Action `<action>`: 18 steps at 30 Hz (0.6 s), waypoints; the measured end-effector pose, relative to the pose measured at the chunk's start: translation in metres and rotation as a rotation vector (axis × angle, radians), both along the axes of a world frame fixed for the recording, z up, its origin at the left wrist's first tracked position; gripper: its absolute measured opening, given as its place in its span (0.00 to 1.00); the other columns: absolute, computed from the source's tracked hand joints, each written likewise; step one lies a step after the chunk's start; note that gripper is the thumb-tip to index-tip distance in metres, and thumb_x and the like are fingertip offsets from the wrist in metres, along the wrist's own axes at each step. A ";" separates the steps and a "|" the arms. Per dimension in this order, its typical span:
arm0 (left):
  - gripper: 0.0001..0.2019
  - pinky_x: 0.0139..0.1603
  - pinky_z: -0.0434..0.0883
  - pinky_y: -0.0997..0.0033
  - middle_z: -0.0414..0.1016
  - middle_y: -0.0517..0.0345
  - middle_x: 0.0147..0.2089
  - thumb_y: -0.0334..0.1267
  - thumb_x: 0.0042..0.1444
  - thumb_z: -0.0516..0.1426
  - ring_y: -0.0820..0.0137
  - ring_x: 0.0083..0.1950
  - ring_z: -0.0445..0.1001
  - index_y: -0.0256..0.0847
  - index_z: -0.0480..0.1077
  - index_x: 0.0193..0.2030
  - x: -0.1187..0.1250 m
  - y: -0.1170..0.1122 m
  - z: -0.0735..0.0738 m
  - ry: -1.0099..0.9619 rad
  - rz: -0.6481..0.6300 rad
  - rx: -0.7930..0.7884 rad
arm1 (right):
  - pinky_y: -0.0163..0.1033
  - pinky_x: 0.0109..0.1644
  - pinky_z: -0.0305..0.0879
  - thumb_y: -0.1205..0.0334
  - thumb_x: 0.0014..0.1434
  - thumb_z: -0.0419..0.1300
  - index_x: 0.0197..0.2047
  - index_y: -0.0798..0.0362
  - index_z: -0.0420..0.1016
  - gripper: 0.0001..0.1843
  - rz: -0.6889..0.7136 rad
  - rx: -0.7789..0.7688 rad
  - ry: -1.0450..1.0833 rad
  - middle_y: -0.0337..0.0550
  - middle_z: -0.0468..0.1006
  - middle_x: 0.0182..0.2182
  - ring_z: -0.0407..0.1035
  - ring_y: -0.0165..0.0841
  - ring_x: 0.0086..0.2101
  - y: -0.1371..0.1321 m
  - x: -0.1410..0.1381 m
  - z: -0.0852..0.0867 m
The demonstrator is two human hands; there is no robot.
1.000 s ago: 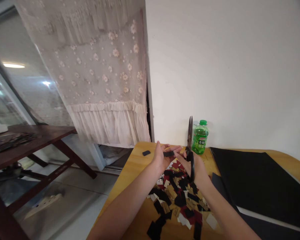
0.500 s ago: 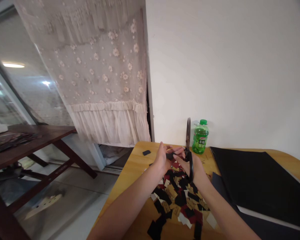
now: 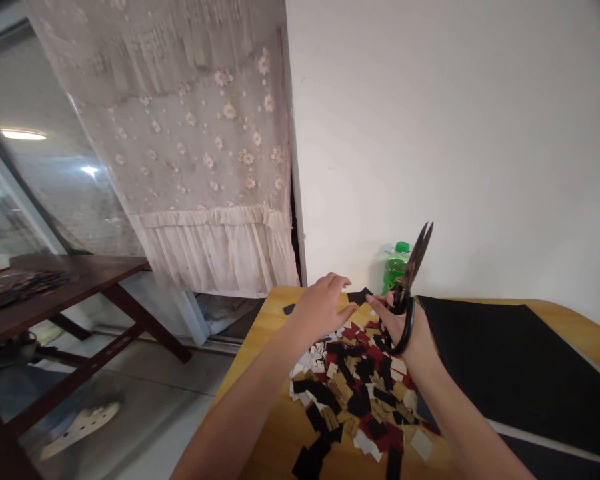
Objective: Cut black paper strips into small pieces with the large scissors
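Note:
My right hand [image 3: 403, 327] grips large black scissors [image 3: 411, 277] by the handles, blades pointing up and tilted right, slightly apart. My left hand [image 3: 323, 305] hovers palm down over the wooden table [image 3: 270, 320], fingertips pinching a small black piece [image 3: 360, 295] together with my right fingertips. Below both hands lies a heap of small black, red, tan and white cut labels [image 3: 355, 393].
A green bottle [image 3: 395, 267] stands by the white wall behind the scissors. Black sheets [image 3: 505, 353] cover the table's right side. A lone black piece [image 3: 289, 309] lies near the table's far left corner. A dark wooden table [image 3: 55, 293] and lace curtain [image 3: 195, 153] are left.
The scissors tipped from upright to leaning right. My left hand turned palm down and moved up, carrying the black piece farther from me.

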State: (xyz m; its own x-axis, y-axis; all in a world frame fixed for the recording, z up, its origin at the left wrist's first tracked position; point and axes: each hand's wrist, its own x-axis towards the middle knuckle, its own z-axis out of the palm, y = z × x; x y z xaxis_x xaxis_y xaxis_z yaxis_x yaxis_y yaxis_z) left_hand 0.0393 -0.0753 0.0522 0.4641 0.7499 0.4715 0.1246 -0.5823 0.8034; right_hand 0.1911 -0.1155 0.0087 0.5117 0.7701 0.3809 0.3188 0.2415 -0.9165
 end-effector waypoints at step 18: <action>0.06 0.58 0.56 0.62 0.69 0.54 0.30 0.28 0.46 0.61 0.57 0.46 0.68 0.44 0.71 0.26 0.009 -0.017 0.002 0.011 0.054 -0.041 | 0.36 0.29 0.59 0.44 0.42 0.64 0.20 0.49 0.54 0.24 0.069 0.033 -0.058 0.34 0.64 0.18 0.62 0.31 0.23 0.001 -0.006 -0.001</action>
